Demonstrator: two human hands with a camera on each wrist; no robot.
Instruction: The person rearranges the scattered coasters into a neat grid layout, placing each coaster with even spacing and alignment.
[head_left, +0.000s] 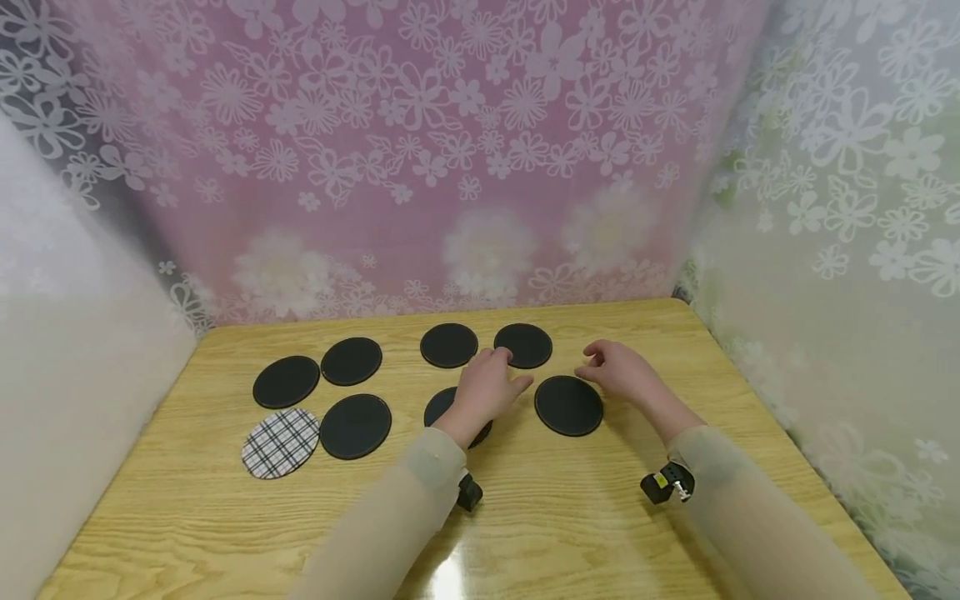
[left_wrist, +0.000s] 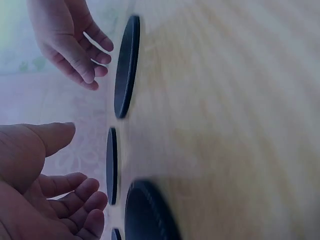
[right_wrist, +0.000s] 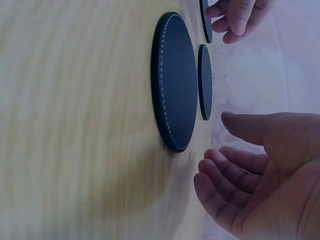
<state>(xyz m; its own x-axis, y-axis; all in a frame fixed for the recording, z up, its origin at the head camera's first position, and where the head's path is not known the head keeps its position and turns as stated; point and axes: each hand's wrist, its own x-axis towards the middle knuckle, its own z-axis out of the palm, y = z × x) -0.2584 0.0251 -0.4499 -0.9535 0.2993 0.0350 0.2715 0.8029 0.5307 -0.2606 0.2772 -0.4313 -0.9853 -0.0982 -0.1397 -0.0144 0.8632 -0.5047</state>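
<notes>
My left hand point(head_left: 487, 387) hovers over a black round coaster point(head_left: 438, 406), hiding part of it, and its fingertips overlap the near edge of a back-row coaster point(head_left: 522, 340). Nothing is between its parted thumb and fingers in the left wrist view. The right hand point(head_left: 618, 367) hangs above the table just beyond a stitched-edge black coaster point(head_left: 568, 407). Its fingers are loosely bent and empty; in the right wrist view the thumb point(right_wrist: 250, 129) stands apart from them. Another black coaster point(head_left: 448, 345) lies at the back, left of that back-row one.
On the left of the wooden table point(head_left: 525, 517) lie one plaid coaster point(head_left: 281, 443) and three black ones: at the back left point(head_left: 286, 382), beside it point(head_left: 351, 361), and in front point(head_left: 355, 426). Floral curtains point(head_left: 420, 167) enclose the back and sides.
</notes>
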